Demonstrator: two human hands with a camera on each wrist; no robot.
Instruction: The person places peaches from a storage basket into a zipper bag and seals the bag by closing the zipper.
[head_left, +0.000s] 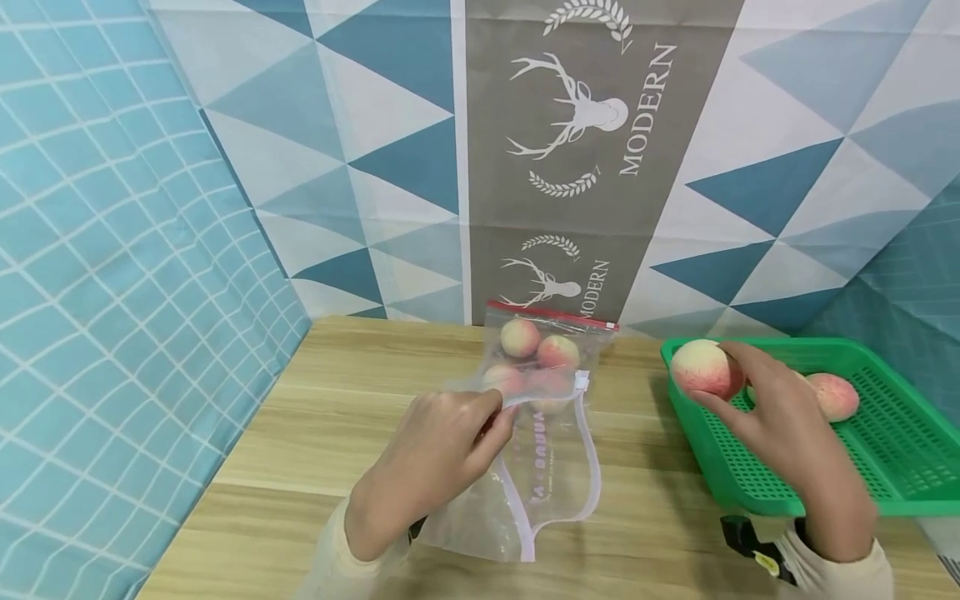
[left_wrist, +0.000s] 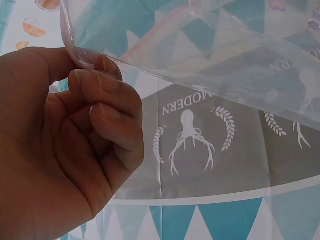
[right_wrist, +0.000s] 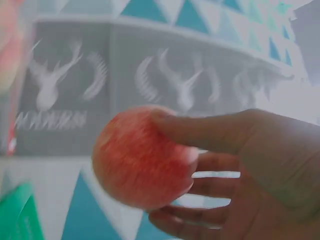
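The head view is bright, with soft shadow on the surface [head_left: 307, 433] at eight o'clock from the basket [head_left: 911, 507]. Left-wrist: dimmer, glints edging the bag [left_wrist: 240, 70]. Right-wrist: hazy, backdrop [right_wrist: 122, 75] blurred, glare at three o'clock.

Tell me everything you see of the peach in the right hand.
The peach is round, pale yellow blending into speckled pinkish red, with a matte surface. The right hand grips it between thumb and fingers, at the left side of the green basket. Nothing else visibly touches it; the hand hides part of its surface.
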